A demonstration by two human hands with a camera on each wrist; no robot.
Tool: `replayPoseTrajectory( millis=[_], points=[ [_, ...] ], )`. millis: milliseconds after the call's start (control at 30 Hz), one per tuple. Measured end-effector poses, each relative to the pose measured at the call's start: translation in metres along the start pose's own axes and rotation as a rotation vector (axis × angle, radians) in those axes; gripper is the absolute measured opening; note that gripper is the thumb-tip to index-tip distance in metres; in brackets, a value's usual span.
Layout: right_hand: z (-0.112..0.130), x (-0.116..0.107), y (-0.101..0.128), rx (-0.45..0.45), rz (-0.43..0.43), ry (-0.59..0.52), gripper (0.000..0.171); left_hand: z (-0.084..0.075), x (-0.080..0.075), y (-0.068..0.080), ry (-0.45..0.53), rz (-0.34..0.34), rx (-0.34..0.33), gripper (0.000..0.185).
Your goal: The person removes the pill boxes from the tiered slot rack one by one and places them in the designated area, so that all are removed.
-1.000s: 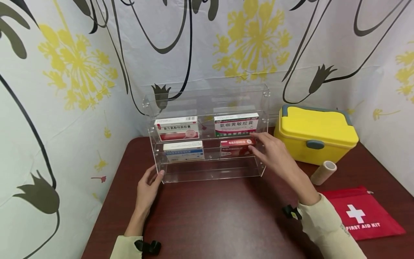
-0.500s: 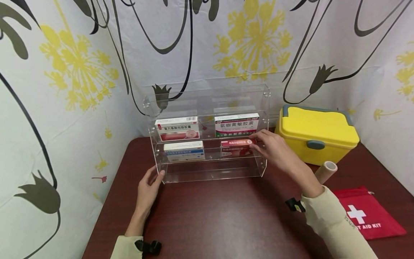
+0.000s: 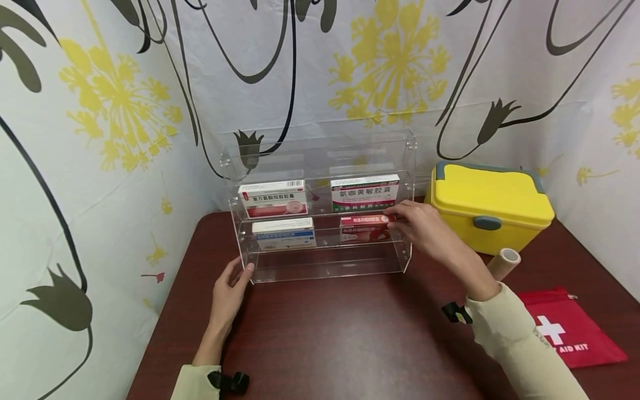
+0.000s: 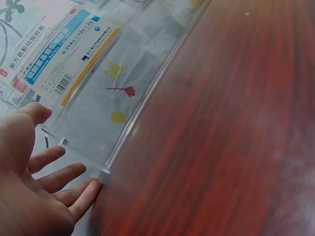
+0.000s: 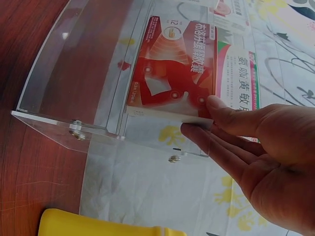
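A clear acrylic shelf rack stands on the dark red table and holds several medicine boxes. My right hand reaches the rack's right side. Its thumb and straight fingertips touch the right end of the red box on the middle tier. Against the rack's lower left corner my left hand rests with relaxed, spread fingers, holding nothing. A blue-and-white box lies left of the red one. Above sit a red-and-white box and a green-and-white box.
A yellow lidded case stands right of the rack, with a beige tape roll in front of it. A red first aid pouch lies at the right front. Patterned curtains close in the left, back and right sides.
My right hand has drawn in closer to the red box's right end, and its forearm has shifted slightly. The left hand and the boxes have stayed put.
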State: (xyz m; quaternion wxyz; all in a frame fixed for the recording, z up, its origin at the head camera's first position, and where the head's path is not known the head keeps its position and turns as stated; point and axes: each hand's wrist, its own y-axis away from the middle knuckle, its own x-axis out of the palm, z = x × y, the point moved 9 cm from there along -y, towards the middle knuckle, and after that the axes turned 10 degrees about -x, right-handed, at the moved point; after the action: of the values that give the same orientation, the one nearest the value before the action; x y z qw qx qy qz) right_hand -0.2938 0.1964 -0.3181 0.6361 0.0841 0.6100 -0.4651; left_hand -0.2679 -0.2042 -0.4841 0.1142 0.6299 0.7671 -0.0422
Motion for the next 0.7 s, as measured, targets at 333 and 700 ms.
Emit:
replayPoseTrajectory(
  millis=[333, 700],
  points=[
    [0.000, -0.004, 0.000, -0.036, -0.055, 0.006, 0.022, -0.018, 0.003, 0.010, -0.005, 0.036, -0.039, 0.056],
    [-0.001, -0.004, -0.002, -0.027, -0.055, 0.003, 0.021, -0.029, 0.003, 0.018, -0.024, 0.030, -0.053, 0.053]
  ],
)
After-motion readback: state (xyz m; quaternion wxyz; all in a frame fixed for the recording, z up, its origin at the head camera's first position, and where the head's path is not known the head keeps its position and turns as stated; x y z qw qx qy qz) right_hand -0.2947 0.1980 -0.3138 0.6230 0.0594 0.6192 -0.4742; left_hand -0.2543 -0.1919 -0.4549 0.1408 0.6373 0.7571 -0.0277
